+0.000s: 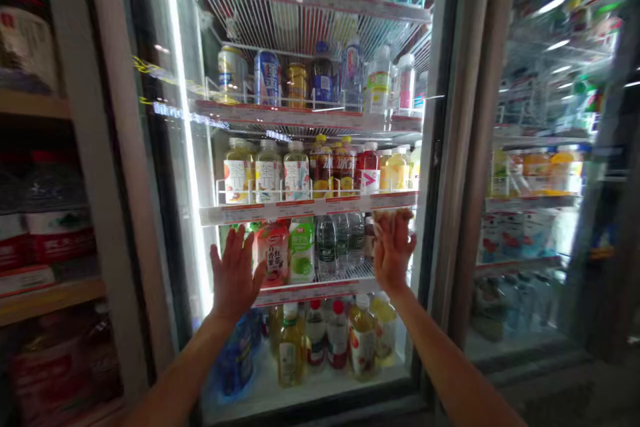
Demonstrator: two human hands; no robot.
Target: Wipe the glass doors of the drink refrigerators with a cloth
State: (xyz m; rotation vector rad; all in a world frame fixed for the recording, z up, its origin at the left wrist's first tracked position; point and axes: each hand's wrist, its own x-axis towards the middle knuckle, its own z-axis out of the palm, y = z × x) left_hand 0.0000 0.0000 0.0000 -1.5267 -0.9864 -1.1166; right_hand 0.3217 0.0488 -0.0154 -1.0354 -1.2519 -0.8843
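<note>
My left hand (234, 275) is raised with its fingers spread, holding nothing. It is in front of the glass door (407, 400) of a lit drinks fridge; whether the palm touches the glass I cannot tell. To the right, my right hand (395, 253) is up at about the same height, its fingers bent over a pale crumpled cloth (383, 219) against the glass. Behind the left hand stand a red-labelled drink bottle (273, 253) and a green-labelled bottle (301, 250). Clear water bottles (327, 250) show between the two hands.
Fridge shelves (310, 207) carry several rows of bottles and cans (267, 77). A metal door frame (463, 147) runs down the right side, with another glass-fronted fridge (533, 200) beyond it. On the left, a wooden shelf (55, 303) holds packaged bottles.
</note>
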